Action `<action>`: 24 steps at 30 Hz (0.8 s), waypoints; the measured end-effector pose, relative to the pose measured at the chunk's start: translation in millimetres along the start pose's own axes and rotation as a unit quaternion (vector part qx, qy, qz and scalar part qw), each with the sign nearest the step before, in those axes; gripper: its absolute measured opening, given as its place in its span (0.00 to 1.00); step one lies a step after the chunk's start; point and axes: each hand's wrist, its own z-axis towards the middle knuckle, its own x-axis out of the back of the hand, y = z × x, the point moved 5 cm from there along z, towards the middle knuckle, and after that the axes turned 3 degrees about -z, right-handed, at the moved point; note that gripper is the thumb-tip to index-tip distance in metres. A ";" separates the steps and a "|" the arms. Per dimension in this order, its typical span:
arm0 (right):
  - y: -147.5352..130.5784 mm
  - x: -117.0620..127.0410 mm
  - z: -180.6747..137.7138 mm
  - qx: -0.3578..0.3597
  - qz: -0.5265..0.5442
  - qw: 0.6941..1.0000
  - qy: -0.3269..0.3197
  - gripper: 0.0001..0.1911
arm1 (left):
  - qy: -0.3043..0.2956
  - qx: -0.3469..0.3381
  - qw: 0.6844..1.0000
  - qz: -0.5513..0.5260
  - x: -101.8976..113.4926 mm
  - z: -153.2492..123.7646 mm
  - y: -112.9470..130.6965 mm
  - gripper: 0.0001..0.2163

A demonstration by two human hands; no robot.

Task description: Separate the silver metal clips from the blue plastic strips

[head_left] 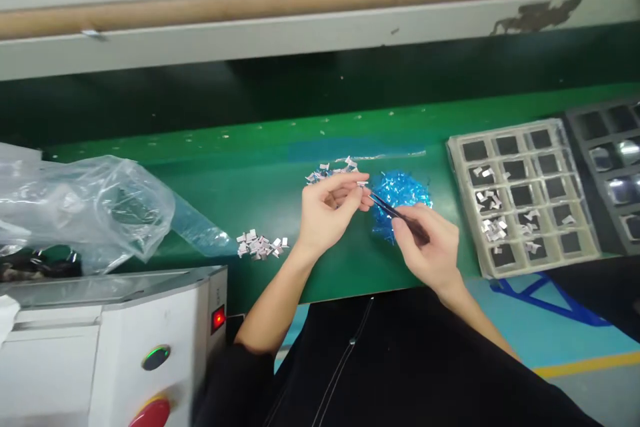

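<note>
Between the thumb and fingers of my left hand (330,210) is a small whitish part (362,183), pinched near the fingertips. My right hand (430,240) grips dark tweezers (397,212), whose tips reach to the left fingertips by that part. Whether the tips touch it I cannot tell. Beyond the left hand lies a pile of small white-and-silver pieces (350,165), partly hidden by the hand. A heap of shiny blue film bits (403,190) sits under and behind the tweezers. Another small pile of white pieces (257,245) rests to the left of my left forearm.
At right stands a compartmented tray (545,217) with small pieces in several cells, beside a darker tray (603,127). A clear plastic bag (115,203) lies at left on the green bench (210,193). In front of it is a white machine (145,333) with buttons.
</note>
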 end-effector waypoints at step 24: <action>-21.8 5.7 11.1 0.001 -0.095 0.995 -0.021 0.10 | 0.049 0.000 0.997 0.054 -12.3 -17.8 8.7 0.06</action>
